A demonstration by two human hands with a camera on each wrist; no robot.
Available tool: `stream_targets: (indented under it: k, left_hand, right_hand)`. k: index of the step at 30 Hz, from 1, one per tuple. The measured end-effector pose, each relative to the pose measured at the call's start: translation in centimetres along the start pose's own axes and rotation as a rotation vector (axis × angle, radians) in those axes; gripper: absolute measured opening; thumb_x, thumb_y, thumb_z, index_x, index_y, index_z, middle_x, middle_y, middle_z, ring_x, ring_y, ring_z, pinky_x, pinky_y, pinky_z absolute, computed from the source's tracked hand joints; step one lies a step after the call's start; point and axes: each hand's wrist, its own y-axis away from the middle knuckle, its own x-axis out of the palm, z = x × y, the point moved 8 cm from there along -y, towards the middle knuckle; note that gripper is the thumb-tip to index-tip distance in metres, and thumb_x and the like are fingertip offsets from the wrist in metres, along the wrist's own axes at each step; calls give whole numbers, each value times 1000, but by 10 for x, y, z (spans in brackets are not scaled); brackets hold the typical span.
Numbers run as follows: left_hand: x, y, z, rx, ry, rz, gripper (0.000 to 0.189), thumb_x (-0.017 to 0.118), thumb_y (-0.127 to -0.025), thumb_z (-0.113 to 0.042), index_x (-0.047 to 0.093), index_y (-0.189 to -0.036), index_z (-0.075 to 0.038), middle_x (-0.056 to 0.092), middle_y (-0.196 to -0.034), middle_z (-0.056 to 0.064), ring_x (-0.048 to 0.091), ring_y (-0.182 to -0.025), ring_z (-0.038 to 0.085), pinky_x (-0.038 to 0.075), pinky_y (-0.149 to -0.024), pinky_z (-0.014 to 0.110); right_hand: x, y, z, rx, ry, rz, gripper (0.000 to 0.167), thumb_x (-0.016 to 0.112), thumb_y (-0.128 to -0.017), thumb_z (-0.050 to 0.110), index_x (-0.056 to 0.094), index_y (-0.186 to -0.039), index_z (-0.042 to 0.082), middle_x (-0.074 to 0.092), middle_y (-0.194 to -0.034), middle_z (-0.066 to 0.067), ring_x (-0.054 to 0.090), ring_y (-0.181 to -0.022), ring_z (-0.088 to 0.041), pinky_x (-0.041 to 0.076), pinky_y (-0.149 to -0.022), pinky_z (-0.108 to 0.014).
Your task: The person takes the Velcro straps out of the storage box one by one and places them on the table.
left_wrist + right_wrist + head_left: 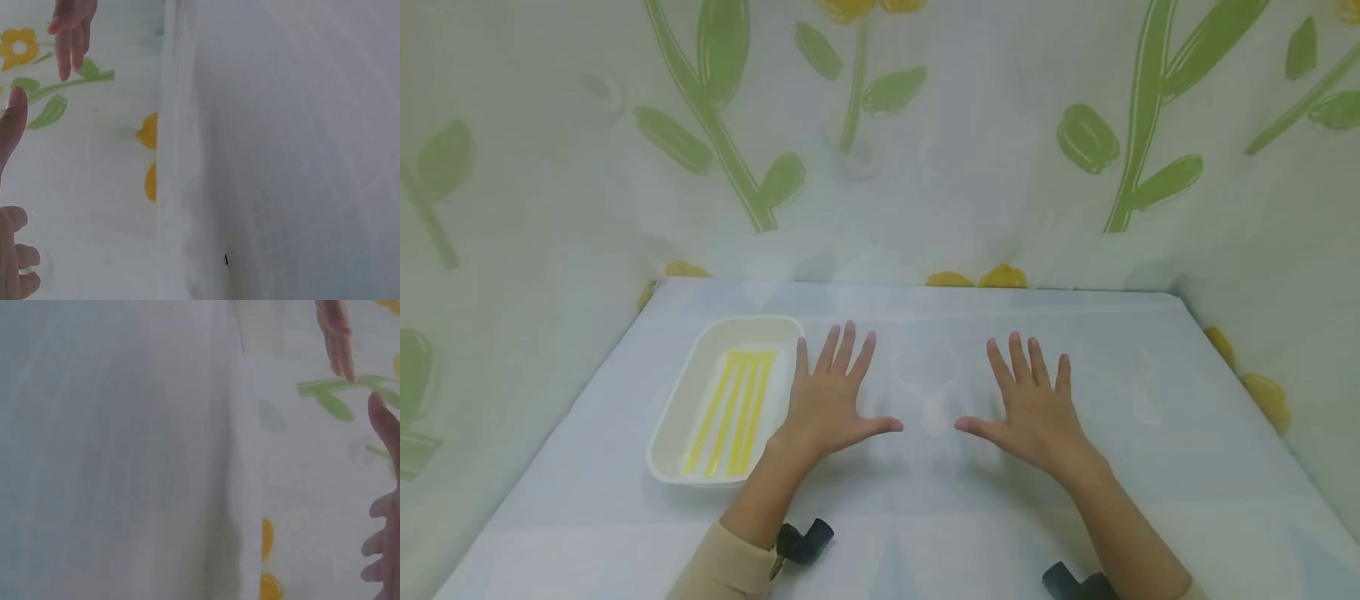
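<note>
In the head view my left hand (827,402) is held over the table with its fingers spread and its thumb pointing right, holding nothing. Its little-finger side overlaps the right edge of a white tray (673,400). Several yellow strips (724,412) lie lengthwise in that tray, side by side. My right hand (1036,412) is likewise spread, palm down, its thumb pointing left toward the other thumb with a gap between them. Both wrist views catch the fingers and thumbs of the two hands at their outer edges.
A pale cloth covers the table (925,492), whose far edge meets a wall (962,167) printed with green stems and yellow flowers. Dark wrist devices sit at the left forearm (752,508) and the right forearm (1127,533).
</note>
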Motion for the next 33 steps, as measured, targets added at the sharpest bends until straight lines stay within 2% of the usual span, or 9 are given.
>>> stream_targets:
  k: [5,10,17,22,28,33]
  left_hand:
    - [-3,3,6,-23,8,-6,113,49,-68,-84,15,-153,-17,10,-158,14,6,-146,31,-1,-111,63]
    - [1,10,12,-35,30,6,113,51,-69,-83,15,-153,-16,10,-158,15,4,-146,32,-1,-110,65]
    - [-1,21,26,-70,6,-17,115,53,-67,-82,16,-152,-15,11,-158,16,5,-146,32,1,-110,65]
    - [0,28,33,-75,9,7,115,53,-67,-82,15,-153,-15,9,-158,16,3,-146,32,0,-110,65]
    - [-8,35,41,-74,16,-13,116,53,-67,-82,19,-152,-13,10,-157,19,4,-145,34,1,-109,66]
    - [-13,41,54,-78,-15,-39,117,54,-65,-82,20,-151,-11,12,-157,21,8,-145,36,2,-109,66]
  right_hand:
    - [-1,-4,6,-13,-15,-5,111,47,-74,81,10,-153,13,3,-157,-21,-4,-144,-41,-11,-107,-66]
    - [0,-8,14,-35,1,-7,111,47,-73,82,10,-153,14,4,-158,-20,-1,-144,-41,-8,-107,-67]
    - [2,-14,36,-81,24,-15,110,50,-73,80,12,-153,15,7,-158,-18,1,-144,-41,-5,-108,-67]
    - [4,-16,52,-105,32,-9,108,49,-74,80,13,-153,15,7,-158,-17,3,-144,-40,-4,-109,-66]
    - [4,-21,64,-122,34,-14,108,48,-74,80,12,-153,16,6,-158,-16,1,-145,-38,-4,-109,-66]
    - [1,-25,73,-140,35,-25,108,46,-74,81,11,-153,17,5,-158,-15,1,-145,-37,-4,-110,-65]
